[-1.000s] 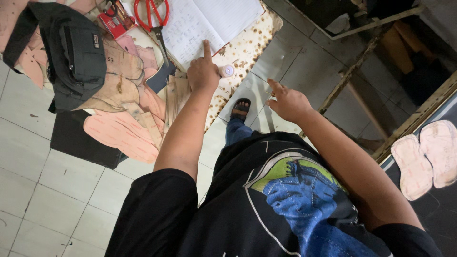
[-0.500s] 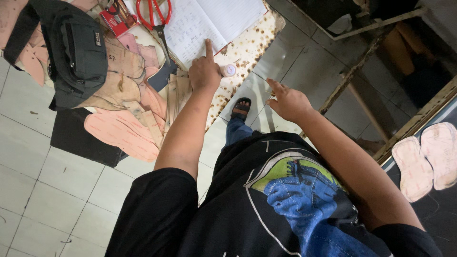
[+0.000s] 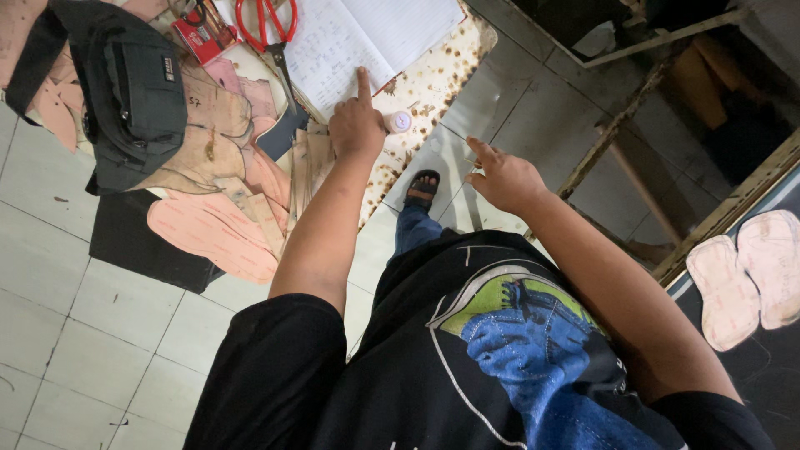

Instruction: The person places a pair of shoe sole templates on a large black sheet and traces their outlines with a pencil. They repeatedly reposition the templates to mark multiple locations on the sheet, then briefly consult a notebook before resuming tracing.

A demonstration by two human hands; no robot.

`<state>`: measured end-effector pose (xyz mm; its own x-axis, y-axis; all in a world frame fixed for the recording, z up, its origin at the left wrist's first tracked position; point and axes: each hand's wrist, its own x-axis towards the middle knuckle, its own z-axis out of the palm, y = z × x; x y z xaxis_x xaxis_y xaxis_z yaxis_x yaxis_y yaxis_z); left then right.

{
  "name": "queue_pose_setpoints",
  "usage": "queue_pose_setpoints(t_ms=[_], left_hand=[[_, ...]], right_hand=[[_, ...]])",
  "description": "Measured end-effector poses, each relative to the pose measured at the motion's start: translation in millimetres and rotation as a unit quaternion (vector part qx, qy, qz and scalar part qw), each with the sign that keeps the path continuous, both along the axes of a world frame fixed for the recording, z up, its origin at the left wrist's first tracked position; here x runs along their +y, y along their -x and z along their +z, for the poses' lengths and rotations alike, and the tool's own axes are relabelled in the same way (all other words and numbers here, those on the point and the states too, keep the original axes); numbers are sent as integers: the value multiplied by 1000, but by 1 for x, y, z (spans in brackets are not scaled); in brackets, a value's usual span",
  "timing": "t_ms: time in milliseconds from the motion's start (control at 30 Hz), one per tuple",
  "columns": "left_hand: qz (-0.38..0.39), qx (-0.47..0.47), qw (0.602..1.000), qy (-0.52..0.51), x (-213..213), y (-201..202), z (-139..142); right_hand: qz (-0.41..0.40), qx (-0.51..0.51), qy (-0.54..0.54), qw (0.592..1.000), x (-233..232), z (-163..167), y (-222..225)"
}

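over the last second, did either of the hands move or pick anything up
Hardly. The left hand kept its forefinger on the open notebook, nudging slightly up the page. The right hand stayed empty in the air beside the table. Red scissors and black bag did not move.

One notebook, one scissors (red-handled), two pink insoles.

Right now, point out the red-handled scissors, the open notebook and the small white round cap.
red-handled scissors (image 3: 265, 18), head view, on the red handles.
open notebook (image 3: 392, 29), head view, on the bare right page.
small white round cap (image 3: 401, 122), head view, on its top.
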<state>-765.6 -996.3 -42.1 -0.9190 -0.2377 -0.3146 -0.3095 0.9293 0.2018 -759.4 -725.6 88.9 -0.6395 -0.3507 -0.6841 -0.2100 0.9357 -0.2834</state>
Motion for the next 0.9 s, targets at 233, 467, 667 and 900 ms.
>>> queue_pose_setpoints(t_ms=[233,467,667,900], left_hand=[[13,-25,1000,-5,3,2,0],[1,6,1000,-2,3,0,-2],[6,6,1000,-2,5,2,-2],[-3,9,1000,-2,3,0,-1]], right_hand=[[-2,-11,-5,1000,3,3,3],[-1,-2,-3,1000,4,3,3],[-4,3,11,1000,7,1,2],[0,5,9,1000,6,1,2]])
